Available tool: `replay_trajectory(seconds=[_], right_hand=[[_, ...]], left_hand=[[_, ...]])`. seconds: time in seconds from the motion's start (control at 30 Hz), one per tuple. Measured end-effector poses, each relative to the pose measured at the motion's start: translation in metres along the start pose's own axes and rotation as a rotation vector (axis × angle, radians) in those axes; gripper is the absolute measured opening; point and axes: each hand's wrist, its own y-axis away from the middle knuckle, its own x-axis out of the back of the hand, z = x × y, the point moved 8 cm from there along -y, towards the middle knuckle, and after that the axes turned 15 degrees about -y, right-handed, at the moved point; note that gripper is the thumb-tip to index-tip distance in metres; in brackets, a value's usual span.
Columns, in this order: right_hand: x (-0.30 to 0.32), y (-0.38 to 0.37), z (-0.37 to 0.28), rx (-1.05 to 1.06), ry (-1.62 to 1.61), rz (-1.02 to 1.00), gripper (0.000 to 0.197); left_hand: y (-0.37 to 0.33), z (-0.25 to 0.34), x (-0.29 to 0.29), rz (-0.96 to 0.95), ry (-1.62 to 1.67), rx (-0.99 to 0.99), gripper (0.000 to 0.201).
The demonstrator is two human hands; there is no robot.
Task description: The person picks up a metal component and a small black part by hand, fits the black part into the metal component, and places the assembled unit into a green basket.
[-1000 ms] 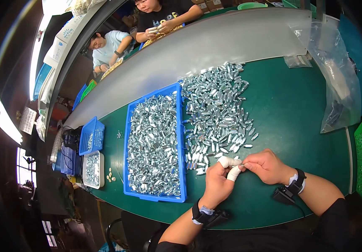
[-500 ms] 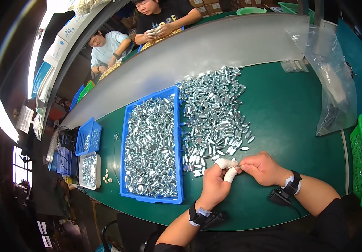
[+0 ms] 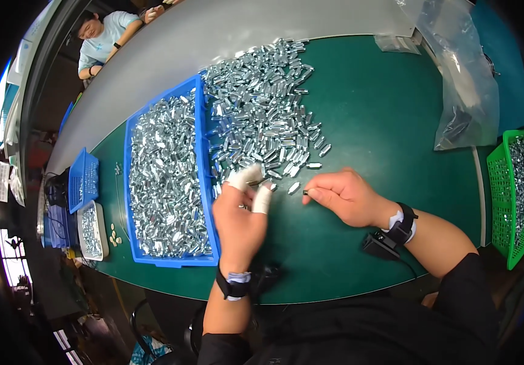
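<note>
A loose pile of small shiny metal fittings (image 3: 268, 103) lies on the green table. At its near edge is my left hand (image 3: 237, 222), thumb and a finger wrapped in white tape. Those two are spread apart over the fittings, slightly blurred, and nothing shows firmly held. My right hand (image 3: 347, 198) is closed in a pinch at the right of the pile. A small dark piece (image 3: 305, 193) pokes out at its fingertips; its kind is too small to tell. One single fitting (image 3: 294, 188) lies on the table between my hands.
Left of the pile stands a blue tray (image 3: 208, 182) full of the same fittings. Beyond it are a small blue basket (image 3: 83, 176) and a white tub (image 3: 93, 231). A green basket (image 3: 505, 201) of metal parts and a plastic bag (image 3: 465, 91) are at right. Another person (image 3: 113, 36) sits behind the grey partition.
My hands, together half a second ago, are now apart. The left has moved left to the pile's near edge and spread its fingers; the right keeps its pinch. The whole view has shifted.
</note>
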Motion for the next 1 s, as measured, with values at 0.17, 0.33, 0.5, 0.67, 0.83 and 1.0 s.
replay_trajectory(seconds=[0.17, 0.33, 0.5, 0.67, 0.83, 1.0], right_hand=[[-0.005, -0.001, 0.000, 0.026, -0.032, 0.020, 0.024], [-0.007, 0.001, 0.007, 0.093, -0.065, 0.059, 0.022], [-0.004, 0.009, 0.000, -0.074, -0.010, 0.015, 0.021], [-0.012, 0.004, -0.003, -0.034, 0.001, -0.001, 0.020], [-0.013, 0.000, -0.009, -0.006, 0.066, -0.013, 0.018], [-0.009, 0.001, -0.015, 0.087, 0.175, 0.008, 0.018]], left_hand=[[0.010, 0.027, -0.034, -0.179, -0.377, -0.478, 0.030], [0.019, 0.013, -0.046, -0.262, -0.450, -0.353, 0.035], [0.016, 0.018, -0.027, -0.263, 0.106, -0.202, 0.030], [0.026, -0.010, -0.041, -0.343, 0.490, 0.087, 0.020], [0.027, -0.004, -0.047, -0.430, 0.435, 0.025, 0.015], [0.024, 0.002, -0.045, -0.465, 0.398, -0.030, 0.013]])
